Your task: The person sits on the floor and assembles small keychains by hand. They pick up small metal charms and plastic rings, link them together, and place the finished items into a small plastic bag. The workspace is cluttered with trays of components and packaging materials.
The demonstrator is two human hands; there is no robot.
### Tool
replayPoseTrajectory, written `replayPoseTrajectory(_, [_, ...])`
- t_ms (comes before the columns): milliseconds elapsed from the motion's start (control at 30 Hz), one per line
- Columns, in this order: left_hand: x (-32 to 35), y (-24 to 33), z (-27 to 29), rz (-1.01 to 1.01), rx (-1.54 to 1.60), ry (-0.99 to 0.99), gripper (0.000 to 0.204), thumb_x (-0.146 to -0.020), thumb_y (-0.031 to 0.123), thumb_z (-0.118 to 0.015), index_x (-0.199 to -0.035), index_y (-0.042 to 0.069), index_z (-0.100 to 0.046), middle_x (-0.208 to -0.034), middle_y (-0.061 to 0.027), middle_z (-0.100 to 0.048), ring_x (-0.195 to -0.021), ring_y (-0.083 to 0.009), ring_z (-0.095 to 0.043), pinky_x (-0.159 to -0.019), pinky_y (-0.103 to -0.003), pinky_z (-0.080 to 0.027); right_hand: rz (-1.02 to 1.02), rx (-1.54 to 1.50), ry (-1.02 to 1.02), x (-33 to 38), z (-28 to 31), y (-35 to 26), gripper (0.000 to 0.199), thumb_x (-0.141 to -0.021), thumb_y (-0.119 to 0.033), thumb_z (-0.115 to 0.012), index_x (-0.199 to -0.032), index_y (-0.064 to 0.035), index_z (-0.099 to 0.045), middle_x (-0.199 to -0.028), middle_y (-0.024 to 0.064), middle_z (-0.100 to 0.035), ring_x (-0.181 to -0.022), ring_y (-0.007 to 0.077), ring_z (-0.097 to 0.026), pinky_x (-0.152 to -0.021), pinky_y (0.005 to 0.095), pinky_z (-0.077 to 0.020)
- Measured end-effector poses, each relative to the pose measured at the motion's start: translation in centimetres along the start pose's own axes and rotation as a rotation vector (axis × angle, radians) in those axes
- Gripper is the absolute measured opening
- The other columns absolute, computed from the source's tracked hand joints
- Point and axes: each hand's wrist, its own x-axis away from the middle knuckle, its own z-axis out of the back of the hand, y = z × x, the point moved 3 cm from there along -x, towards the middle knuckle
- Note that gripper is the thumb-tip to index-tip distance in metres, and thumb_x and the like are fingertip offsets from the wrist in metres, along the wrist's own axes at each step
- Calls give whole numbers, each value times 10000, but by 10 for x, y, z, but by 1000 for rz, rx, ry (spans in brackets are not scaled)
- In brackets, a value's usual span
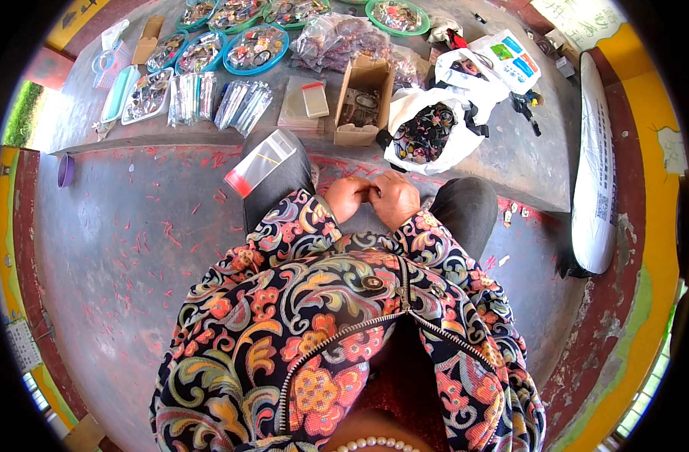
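My left hand (346, 199) and my right hand (396, 200) meet in front of my lap, between my knees. The fingers of both are closed, pinched together at the tips. Whatever they hold, if anything, is too small or hidden to make out. On my left knee lies a clear plastic zip bag (273, 152) with a red end, and a thin yellow strip shows on it or in it. Beyond my right hand stands an open white plastic bag (460, 154) filled with small dark, mixed-coloured pieces. A cardboard box (355, 136) with clear packets inside stands to its left.
Along the raised concrete ledge (209, 139) sit blue-rimmed trays (256, 69) of small items, bundles of clear packets (192, 99), stacked clear bags (292, 111) and a heap of filled plastic bags (337, 44). A long white sack (591, 173) leans at the right. Red scraps litter the floor.
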Motion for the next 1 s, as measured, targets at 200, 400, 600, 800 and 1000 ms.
replayPoseTrajectory(200, [-1,5,1,96,41,13,187,-775,82,-558,-944,13,-600,-851,-155,-617,-764,-209,-606,-683,-281,-462,-43,-110,113,1,1,3,45,-662,-93,-587,-691,-58,-589,-722,91,-568,-691,282,-559,-595,358,-446])
replayPoseTrajectory(400, [-1,-9,0,222,164,28,187,-797,88,-544,-955,5,-600,-830,-136,-628,-736,-136,-598,-651,-252,-463,-177,-197,98,0,-1,7,66,-680,-146,-577,-702,-85,-591,-752,78,-575,-674,287,-568,-586,367,-458])
replayPoseTrajectory(600, [-3,-2,2,16,-99,136,170,-763,50,-545,-912,-5,-605,-839,-147,-616,-753,-224,-605,-665,-277,-466,-207,-255,40,-1,-1,5,89,-680,-159,-593,-722,-81,-604,-760,87,-579,-675,288,-573,-590,365,-459])
replayPoseTrajectory(800, [2,3,-2,-198,-289,251,131,-731,27,-555,-848,8,-611,-860,-135,-604,-792,-298,-578,-689,-314,-465,-119,-112,40,-1,-6,7,82,-672,-109,-601,-740,-65,-612,-727,90,-583,-667,267,-578,-578,332,-453])
replayPoseTrajectory(1000, [0,5,0,-163,-241,226,140,-730,23,-558,-857,5,-613,-860,-145,-606,-789,-287,-585,-685,-311,-466,-132,-133,61,0,-5,6,74,-667,-113,-604,-711,-54,-600,-720,102,-579,-659,283,-572,-572,340,-451])
